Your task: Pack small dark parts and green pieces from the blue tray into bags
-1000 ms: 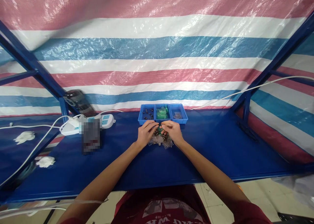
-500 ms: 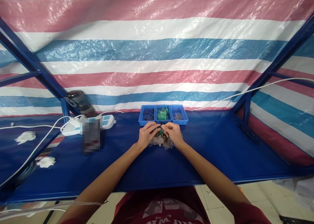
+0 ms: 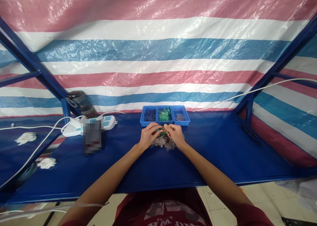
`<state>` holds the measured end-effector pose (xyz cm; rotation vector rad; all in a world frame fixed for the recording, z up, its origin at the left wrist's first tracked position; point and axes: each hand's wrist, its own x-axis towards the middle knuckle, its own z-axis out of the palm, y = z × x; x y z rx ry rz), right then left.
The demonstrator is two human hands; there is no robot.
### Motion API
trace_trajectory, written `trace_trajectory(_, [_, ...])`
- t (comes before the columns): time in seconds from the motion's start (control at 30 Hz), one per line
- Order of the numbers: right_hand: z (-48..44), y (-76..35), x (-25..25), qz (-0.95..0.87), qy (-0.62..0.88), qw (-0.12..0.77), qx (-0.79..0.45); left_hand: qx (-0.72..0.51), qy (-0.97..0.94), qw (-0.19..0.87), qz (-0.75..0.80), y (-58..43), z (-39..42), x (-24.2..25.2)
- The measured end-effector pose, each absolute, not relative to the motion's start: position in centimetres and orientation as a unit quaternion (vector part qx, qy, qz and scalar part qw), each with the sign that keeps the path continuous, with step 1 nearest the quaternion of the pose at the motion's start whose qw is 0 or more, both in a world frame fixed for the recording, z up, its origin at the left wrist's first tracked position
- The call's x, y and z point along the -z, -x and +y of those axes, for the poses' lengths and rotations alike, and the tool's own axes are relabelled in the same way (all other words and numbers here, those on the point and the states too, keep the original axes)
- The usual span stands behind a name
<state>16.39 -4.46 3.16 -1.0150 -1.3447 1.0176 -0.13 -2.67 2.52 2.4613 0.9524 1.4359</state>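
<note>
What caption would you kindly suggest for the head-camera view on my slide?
Left hand and right hand close together over a mixed pile of small parts, three blue bins just beyond.

Pile (image 3: 161, 141) before bins (image 3: 157, 115): partly hidden
Dark slab (image 3: 92, 137) left of bins: pixelated
Held piece (image 3: 163, 129): too small to tell

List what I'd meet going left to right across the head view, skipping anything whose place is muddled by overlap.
Upper white wad → lower white wad → white power strip → left hand → pile of small parts → right hand → dark thing, too unclear to name.
</note>
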Motion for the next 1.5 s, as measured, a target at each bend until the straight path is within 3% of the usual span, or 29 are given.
trace_trajectory(0.17, [-4.46,-16.55,-3.22,-0.574,0.429,0.56,-0.417,-0.498,-0.791,0.108,0.339,0.01,-2.7,-2.9])
trace_trajectory(0.5, [-5.27,-16.37,-3.84,-0.656,0.419,0.564,-0.276,-0.527,-0.727,0.247,0.363,-0.04,-2.35,-3.15])
trace_trajectory(0.73, [-5.25,-16.48,-3.99,-0.664,0.408,0.573,-0.255,-0.517,-0.727,0.28,0.355,-0.18,-2.58,-3.23])
trace_trajectory(1.5, [-4.85,-16.44,-3.26,-0.637,0.432,0.569,-0.29,-0.515,-0.783,0.138,0.322,-0.04,-3.03,-3.17])
